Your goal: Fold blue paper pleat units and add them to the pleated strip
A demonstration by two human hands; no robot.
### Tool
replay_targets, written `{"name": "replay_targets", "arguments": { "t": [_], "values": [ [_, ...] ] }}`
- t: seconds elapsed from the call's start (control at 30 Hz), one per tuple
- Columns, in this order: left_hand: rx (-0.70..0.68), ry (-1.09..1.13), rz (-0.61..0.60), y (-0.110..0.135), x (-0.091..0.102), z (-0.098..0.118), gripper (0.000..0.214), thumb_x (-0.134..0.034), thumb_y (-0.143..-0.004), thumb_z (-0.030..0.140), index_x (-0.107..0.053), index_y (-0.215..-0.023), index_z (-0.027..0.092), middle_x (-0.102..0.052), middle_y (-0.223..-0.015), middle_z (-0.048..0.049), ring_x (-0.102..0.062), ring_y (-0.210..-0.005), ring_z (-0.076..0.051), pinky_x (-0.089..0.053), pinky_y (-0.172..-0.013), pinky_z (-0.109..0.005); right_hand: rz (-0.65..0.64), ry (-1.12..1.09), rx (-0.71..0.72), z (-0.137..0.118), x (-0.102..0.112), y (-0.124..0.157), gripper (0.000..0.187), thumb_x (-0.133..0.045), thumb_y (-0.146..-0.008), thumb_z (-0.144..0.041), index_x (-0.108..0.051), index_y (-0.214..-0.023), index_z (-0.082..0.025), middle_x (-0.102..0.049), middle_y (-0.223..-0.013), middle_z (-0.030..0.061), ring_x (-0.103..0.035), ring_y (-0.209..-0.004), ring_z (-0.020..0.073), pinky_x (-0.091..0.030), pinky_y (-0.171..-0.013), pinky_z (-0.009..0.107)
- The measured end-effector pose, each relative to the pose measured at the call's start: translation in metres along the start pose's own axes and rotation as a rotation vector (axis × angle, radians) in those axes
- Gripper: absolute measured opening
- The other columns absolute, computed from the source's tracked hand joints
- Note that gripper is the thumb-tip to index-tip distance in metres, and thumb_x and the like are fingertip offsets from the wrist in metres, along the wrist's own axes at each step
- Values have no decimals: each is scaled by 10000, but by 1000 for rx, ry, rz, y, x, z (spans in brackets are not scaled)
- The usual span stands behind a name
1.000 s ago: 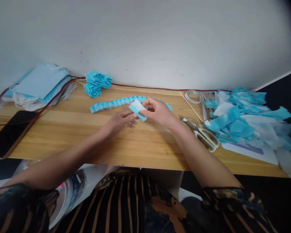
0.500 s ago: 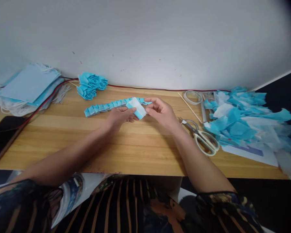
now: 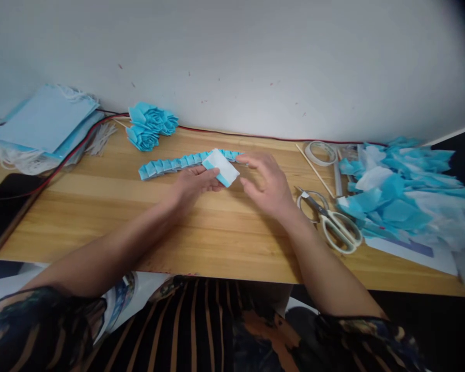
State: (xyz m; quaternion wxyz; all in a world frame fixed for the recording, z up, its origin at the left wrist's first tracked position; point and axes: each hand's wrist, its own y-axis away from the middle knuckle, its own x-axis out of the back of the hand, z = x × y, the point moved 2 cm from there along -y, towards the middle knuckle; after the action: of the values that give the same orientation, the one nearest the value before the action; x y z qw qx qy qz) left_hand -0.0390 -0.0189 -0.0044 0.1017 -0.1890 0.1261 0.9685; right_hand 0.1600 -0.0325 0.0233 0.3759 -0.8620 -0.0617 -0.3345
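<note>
My left hand (image 3: 196, 183) pinches a small folded piece of blue and white material (image 3: 221, 166) just above the wooden table (image 3: 139, 222). My right hand (image 3: 266, 181) hovers right beside the piece with its fingers apart and loosely curved, holding nothing. Behind both hands a long pleated blue strip (image 3: 174, 164) lies flat on the table. Two blue rosettes (image 3: 149, 125) sit near the wall behind it.
Scissors (image 3: 333, 219) lie right of my right hand, with a tape roll (image 3: 321, 152) and a thin stick (image 3: 313, 170) behind them. A heap of blue and white scraps (image 3: 403, 196) fills the right end. Stacked blue masks (image 3: 42, 124), a red cable and a black phone (image 3: 3, 206) lie left.
My right hand has let go of the folded piece and opened beside it. My left hand now holds the piece alone. The camera shifted slightly.
</note>
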Motion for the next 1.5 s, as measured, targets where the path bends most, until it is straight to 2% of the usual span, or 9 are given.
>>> {"name": "replay_targets", "arguments": {
  "t": [0.13, 0.37, 0.6, 0.77, 0.97, 1.07, 1.2, 1.33, 1.5],
  "values": [
    [-5, 27, -16, 0, -1, 0, 301, -902, -735, 381, -716, -728, 145, -723, -665, -23, -694, -681, -152, -561, -774, -320, -67, 150, 234, 1, -7, 1, 479, -578, -908, -53, -586, -1297, -333, -662, -1400, 59, -602, -1319, 272, -494, -1098, 548],
    [39, 32, 9, 2, -3, -3, 246, -876, -769, 318, -704, -740, 144, -732, -724, -13, -674, -695, -131, -549, -826, -330, -18, 156, 274, 9, -18, 4, 286, -625, -974, -136, -691, -1148, -354, -643, -1429, 15, -557, -1353, 258, -483, -1106, 537],
    [53, -2, 36, 1, -3, -5, 157, -836, -792, 285, -742, -805, 159, -758, -798, -16, -680, -742, -126, -546, -810, -297, -68, 7, 35, 11, -19, 4, 120, -667, -980, -291, -769, -998, -353, -701, -1354, 17, -600, -1303, 271, -477, -1091, 545],
    [-5, -161, 49, -1, -1, -8, 283, -875, -731, 410, -747, -783, 163, -769, -773, -34, -701, -774, -170, -543, -848, -330, -39, -135, -131, 9, -20, 5, 78, -686, -946, -299, -762, -932, -313, -728, -1314, 30, -638, -1262, 269, -448, -1127, 555],
    [-21, -286, 66, 3, -4, -4, 257, -790, -821, 384, -718, -691, 174, -788, -768, -49, -721, -829, -193, -522, -876, -333, 2, -358, -397, 4, -24, 4, 81, -704, -874, -316, -709, -833, -247, -782, -985, 40, -712, -921, 205, -564, -842, 385],
    [-40, -327, 59, 5, -5, -1, 269, -807, -812, 424, -748, -737, 172, -792, -769, -54, -714, -829, -194, -515, -869, -328, 7, -400, -486, 3, -26, 4, 132, -709, -841, -359, -682, -802, -236, -757, -860, 12, -657, -742, 160, -532, -730, 333],
    [-53, -383, 64, 7, -4, -1, 348, -835, -776, 513, -781, -776, 170, -805, -803, -73, -700, -828, -199, -515, -861, -333, 15, -426, -528, 4, -27, 4, 146, -702, -825, -372, -663, -798, -234, -720, -803, -6, -599, -689, 141, -474, -675, 316],
    [-45, -384, 46, 8, -4, -2, 344, -825, -788, 522, -798, -814, 180, -817, -833, -76, -712, -860, -213, -526, -902, -351, 27, -462, -551, 5, -29, 5, 132, -703, -814, -352, -653, -847, -234, -677, -774, -20, -572, -691, 136, -459, -680, 314],
    [-58, -382, 9, 9, -5, -1, 430, -820, -778, 592, -808, -836, 166, -823, -885, -101, -724, -878, -224, -540, -900, -352, 23, -519, -586, 6, -30, 5, 320, -693, -822, -318, -694, -1135, -249, -685, -835, -22, -615, -760, 151, -514, -746, 334]
  ]
}}
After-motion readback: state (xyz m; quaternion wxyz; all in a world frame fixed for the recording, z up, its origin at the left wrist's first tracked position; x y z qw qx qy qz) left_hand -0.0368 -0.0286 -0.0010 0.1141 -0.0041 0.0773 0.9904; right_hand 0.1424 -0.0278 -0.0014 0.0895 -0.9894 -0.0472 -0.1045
